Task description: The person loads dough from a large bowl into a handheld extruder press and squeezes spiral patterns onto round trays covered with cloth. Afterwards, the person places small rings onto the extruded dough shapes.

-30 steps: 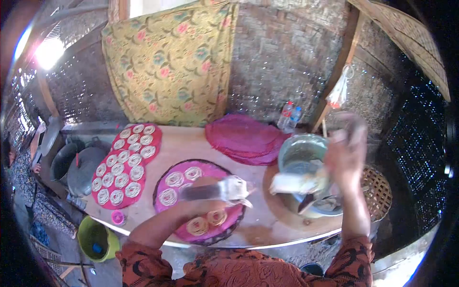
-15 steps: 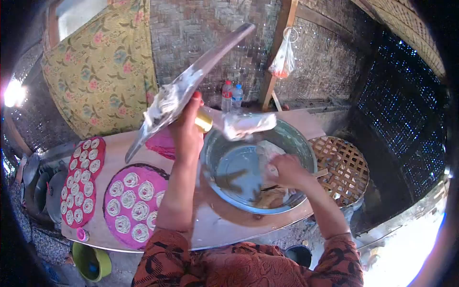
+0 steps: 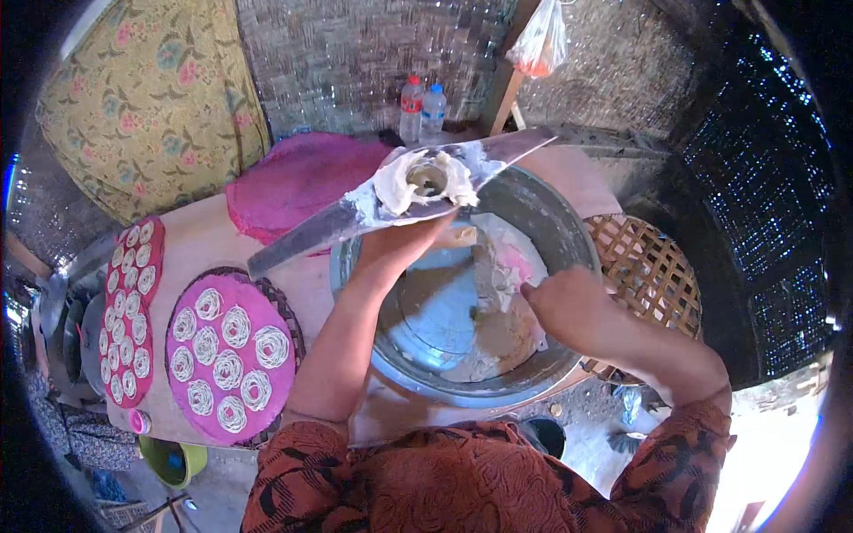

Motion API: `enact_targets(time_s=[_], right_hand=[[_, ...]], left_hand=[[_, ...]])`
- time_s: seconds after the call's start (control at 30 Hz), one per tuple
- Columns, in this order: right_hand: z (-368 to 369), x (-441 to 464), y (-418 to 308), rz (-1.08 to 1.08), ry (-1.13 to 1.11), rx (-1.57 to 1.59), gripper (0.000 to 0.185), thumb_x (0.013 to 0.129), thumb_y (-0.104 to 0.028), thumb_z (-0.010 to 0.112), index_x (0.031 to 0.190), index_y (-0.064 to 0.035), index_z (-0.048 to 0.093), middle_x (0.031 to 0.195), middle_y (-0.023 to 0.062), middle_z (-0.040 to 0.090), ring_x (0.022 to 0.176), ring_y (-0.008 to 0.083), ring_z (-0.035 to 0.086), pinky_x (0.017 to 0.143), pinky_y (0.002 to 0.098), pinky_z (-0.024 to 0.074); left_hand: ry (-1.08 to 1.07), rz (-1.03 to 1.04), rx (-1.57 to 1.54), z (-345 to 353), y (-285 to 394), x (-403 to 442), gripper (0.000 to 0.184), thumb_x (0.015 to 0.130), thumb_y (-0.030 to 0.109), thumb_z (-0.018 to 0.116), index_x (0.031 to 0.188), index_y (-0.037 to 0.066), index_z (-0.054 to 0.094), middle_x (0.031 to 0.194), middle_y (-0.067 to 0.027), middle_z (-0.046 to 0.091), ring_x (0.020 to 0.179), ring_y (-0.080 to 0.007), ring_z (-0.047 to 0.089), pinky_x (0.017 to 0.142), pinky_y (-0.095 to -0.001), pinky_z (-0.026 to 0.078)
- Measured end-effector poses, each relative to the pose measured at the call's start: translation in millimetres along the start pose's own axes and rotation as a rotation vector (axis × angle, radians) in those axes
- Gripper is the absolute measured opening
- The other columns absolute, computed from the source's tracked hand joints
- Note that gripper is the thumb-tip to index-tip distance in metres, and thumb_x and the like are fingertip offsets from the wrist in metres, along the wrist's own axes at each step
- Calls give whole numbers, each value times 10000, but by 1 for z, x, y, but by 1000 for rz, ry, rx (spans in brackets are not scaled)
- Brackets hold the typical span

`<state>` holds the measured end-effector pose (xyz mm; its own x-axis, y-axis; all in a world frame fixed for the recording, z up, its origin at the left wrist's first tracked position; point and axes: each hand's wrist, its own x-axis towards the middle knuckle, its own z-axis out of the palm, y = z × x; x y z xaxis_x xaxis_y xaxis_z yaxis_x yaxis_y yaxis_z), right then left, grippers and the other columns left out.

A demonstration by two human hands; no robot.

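Observation:
My left hand [image 3: 410,238] is wrapped round the underside of a dough press, a long bar [image 3: 311,229] with a round opening in its middle. Pale sticky dough [image 3: 391,182] is smeared around that opening. The bar lies slantwise above the left rim of a big metal basin [image 3: 426,391]. Over the basin's right side is my right hand [image 3: 573,311], its fingers curled closed; what they hold, if anything, is hidden. Below it in the basin lie a whitish crumpled sheet [image 3: 502,258] and a light brown lump [image 3: 506,333].
Left of the basin, a round pink mat [image 3: 200,382] and a longer pink mat [image 3: 114,306] carry several noodle nests. Plain pink cloths [image 3: 302,178] lie behind. Two bottles [image 3: 411,111] stand by the wall. A woven basket [image 3: 653,275] is at right.
The press has swung lower and to the right, its dough-ringed opening now turned up toward me. My right hand has shifted slightly right. The view has tilted down.

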<state>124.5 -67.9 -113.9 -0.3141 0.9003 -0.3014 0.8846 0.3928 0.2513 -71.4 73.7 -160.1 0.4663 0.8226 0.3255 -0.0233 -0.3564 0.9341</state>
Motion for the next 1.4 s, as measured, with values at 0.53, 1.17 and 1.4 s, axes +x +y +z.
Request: enact_targets(time_s=[0.53,1.17,1.4], right_hand=[[27,28,-8,-145,-578,320,238,806,-146,536,998,-79,660,888,187,657,834,348,643,698,443,515],[-117,-203,55,257,517,534,288,813,-175,637,1049,-11,640,901,124,674,808,219,650,701,320,498],[-63,-145,-1,346,976,-293,276,692,-130,590,967,-107,602,782,19,535,628,196,552,530,303,454]], left_hand=[[308,363,961,-3,-61,-20,663,745,483,657,1282,156,450,1283,-84,488,1203,-289,438,1034,-440,318],[-26,1069,771,50,139,32,333,672,278,673,911,69,571,873,-103,558,834,-316,568,692,-445,464],[-184,709,929,74,159,5,502,602,376,753,975,84,589,911,-98,614,825,-293,618,739,-369,498]])
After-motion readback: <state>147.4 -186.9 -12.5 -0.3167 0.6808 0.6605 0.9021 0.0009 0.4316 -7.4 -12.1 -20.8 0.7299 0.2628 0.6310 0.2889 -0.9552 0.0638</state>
